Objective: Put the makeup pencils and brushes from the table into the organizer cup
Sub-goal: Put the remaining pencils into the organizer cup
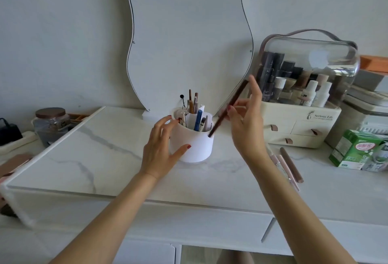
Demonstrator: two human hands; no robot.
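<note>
A white organizer cup point(195, 144) stands at the middle of the marble table top, with several pencils and brushes upright in it. My left hand point(161, 148) cups its left side, fingers spread, thumb on the front wall. My right hand point(247, 121) pinches a dark brown pencil point(224, 114), held tilted, its lower end at the cup's right rim. To the right on the table lie a brown pencil point(291, 165) and pale pink brushes point(282, 167), partly hidden behind my right forearm.
A wavy mirror point(189, 33) leans on the wall behind the cup. A clear-lidded cosmetics case point(304, 87) with drawers stands at the right, a green carton point(354, 150) beside it. A lidded jar point(50, 125) sits off the table's left edge.
</note>
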